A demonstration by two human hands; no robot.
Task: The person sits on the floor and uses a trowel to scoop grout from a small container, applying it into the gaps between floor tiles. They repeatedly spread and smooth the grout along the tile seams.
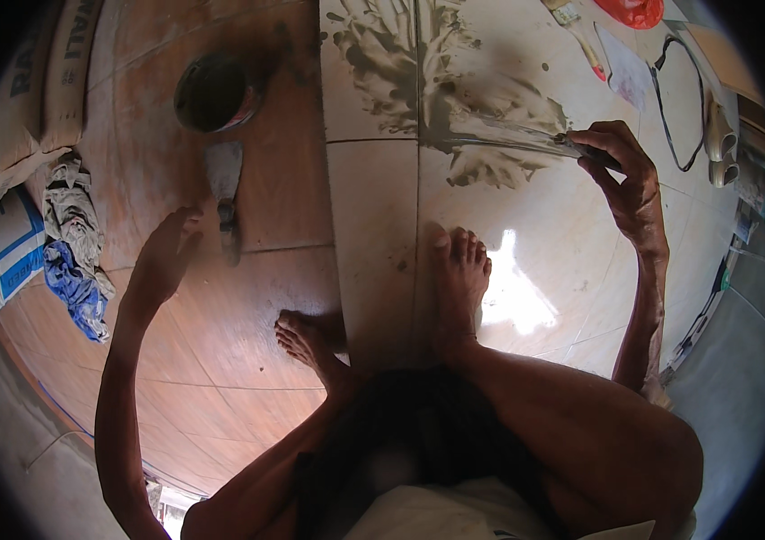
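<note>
My right hand (623,171) is closed around the dark handle of a flat-bladed scraper (571,142). Its blade points left over the smeared grout (499,117), close to a joint between the pale tiles; the blade's far end is hard to make out. My left hand (166,254) hovers over the reddish tiles with fingers loosely stretched and nothing in them. Just right of it lies a putty knife (224,184), its wide blade pointing away from me. Beyond that stands a round bucket (211,93) with a dark inside.
Full sacks (58,81) and a crumpled cloth (75,243) are at the left. A brush (578,34), a red plastic item (631,9), a black cord (677,103) and sandals (720,144) lie far right. A tile edge (335,207) runs between my bare feet.
</note>
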